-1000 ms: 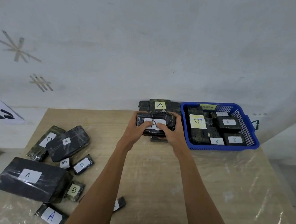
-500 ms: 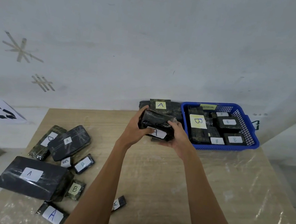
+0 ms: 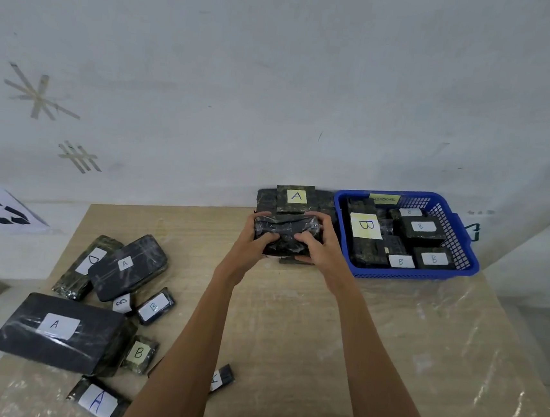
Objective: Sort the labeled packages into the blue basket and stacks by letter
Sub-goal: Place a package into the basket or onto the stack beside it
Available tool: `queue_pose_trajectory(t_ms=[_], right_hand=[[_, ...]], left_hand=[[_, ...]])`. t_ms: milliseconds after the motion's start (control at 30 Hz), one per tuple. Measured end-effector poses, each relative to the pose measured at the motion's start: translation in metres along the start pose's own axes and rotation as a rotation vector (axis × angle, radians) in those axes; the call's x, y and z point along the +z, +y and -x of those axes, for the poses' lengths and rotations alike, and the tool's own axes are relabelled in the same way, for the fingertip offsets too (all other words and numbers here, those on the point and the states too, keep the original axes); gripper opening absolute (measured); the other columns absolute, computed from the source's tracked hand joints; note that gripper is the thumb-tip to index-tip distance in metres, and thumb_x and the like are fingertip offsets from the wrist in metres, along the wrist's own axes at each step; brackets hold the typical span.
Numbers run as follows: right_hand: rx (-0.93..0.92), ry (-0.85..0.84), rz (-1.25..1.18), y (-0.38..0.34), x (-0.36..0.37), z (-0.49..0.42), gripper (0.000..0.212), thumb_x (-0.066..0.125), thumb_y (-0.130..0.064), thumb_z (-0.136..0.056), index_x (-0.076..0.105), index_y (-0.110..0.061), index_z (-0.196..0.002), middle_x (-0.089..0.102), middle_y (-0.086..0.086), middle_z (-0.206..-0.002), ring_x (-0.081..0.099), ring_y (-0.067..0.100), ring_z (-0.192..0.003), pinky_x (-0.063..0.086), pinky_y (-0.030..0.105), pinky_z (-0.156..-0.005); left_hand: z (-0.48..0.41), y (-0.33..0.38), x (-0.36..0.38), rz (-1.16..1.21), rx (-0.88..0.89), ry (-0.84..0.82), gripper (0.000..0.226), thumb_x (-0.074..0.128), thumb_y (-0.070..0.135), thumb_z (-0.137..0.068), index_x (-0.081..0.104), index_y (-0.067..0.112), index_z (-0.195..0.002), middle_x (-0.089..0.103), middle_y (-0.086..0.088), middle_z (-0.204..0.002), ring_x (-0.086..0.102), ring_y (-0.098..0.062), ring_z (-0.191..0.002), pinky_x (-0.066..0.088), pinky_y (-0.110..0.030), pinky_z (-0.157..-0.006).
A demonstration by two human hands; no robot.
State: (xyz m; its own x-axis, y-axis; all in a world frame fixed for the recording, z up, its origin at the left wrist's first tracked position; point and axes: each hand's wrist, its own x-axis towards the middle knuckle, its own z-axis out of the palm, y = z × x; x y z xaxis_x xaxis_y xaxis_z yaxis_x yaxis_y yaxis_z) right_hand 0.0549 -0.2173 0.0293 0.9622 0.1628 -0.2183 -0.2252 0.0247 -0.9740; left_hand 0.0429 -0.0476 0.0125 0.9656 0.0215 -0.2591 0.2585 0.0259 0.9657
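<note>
Beside the blue basket (image 3: 411,279), above the A stack (image 3: 296,197): left hand (image 3: 253,241) and right hand (image 3: 318,251) gripping the black-wrapped package (image 3: 285,231), label now turned out of sight; likely stacking next.

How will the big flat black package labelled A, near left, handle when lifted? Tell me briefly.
The large flat black film-wrapped package looks glossy, so it is probably slippery. Broad and low, it likely won't roll or tip. Its straight edges suggest it is fairly stiff.
</note>
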Motion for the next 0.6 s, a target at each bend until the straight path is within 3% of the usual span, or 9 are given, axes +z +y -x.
queue_pose_trajectory(t_ms=[100,200,300,367,500,600], right_hand=[[-0.033,0.017,0.013,0.0032,0.0014,0.0020,0.042,0.062,-0.009,-0.098,0.043,-0.021,-0.132,0.056,-0.010,-0.115,0.064,0.012,-0.101,0.057,0.020,-0.065],[-0.048,0.043,0.008,0.0034,0.0014,-0.0001,0.042,0.063,-0.009,-0.097,0.043,-0.020,-0.133,0.057,-0.007,-0.118,0.066,0.015,-0.103,0.058,0.022,-0.067],[-0.071,0.067,0.051,0.0012,0.0011,-0.0007,0.043,0.065,-0.011,-0.097,0.043,-0.020,-0.132,0.058,-0.005,-0.119,0.062,0.005,-0.101,0.054,0.013,-0.068],[-0.085,0.072,0.061,0.0017,0.0013,-0.0004,0.042,0.065,-0.012,-0.096,0.044,-0.019,-0.132,0.058,-0.007,-0.118,0.060,0.001,-0.099,0.051,0.009,-0.065],[-0.072,0.075,0.046,0.0043,-0.0001,-0.0034,0.040,0.064,-0.012,-0.097,0.044,-0.020,-0.131,0.058,-0.001,-0.125,0.065,0.017,-0.106,0.059,0.022,-0.068],[-0.087,0.090,0.071,0.0040,-0.0012,-0.0053,0.040,0.064,-0.012,-0.097,0.045,-0.018,-0.132,0.057,-0.005,-0.120,0.060,0.004,-0.101,0.051,0.010,-0.065]], left_hand=[[-0.0006,0.0014,0.0015,-0.022,0.030,0.011,0.040,0.056,0.008,-0.100,0.046,0.025,-0.134,0.063,-0.004,-0.126,0.065,-0.019,-0.109,0.057,-0.037,-0.089],[-0.0003,0.0043,0.0030,-0.031,0.055,0.013,0.038,0.057,0.010,-0.100,0.048,0.027,-0.132,0.064,-0.002,-0.127,0.065,-0.018,-0.111,0.056,-0.034,-0.087],[-0.0007,0.0041,0.0038,-0.061,0.087,0.023,0.036,0.056,0.008,-0.100,0.049,0.027,-0.130,0.064,-0.003,-0.127,0.065,-0.019,-0.112,0.055,-0.036,-0.091],[-0.0013,0.0038,0.0040,-0.064,0.094,0.028,0.036,0.056,0.007,-0.100,0.049,0.025,-0.130,0.065,-0.004,-0.126,0.065,-0.018,-0.111,0.055,-0.033,-0.088],[0.0003,0.0067,0.0064,-0.043,0.091,0.037,0.035,0.055,0.007,-0.100,0.048,0.023,-0.131,0.065,-0.001,-0.122,0.066,-0.005,-0.097,0.052,-0.017,-0.072],[-0.0001,0.0056,0.0065,-0.041,0.109,0.029,0.035,0.056,0.006,-0.100,0.049,0.025,-0.129,0.065,-0.003,-0.123,0.067,-0.009,-0.103,0.054,-0.023,-0.079]])
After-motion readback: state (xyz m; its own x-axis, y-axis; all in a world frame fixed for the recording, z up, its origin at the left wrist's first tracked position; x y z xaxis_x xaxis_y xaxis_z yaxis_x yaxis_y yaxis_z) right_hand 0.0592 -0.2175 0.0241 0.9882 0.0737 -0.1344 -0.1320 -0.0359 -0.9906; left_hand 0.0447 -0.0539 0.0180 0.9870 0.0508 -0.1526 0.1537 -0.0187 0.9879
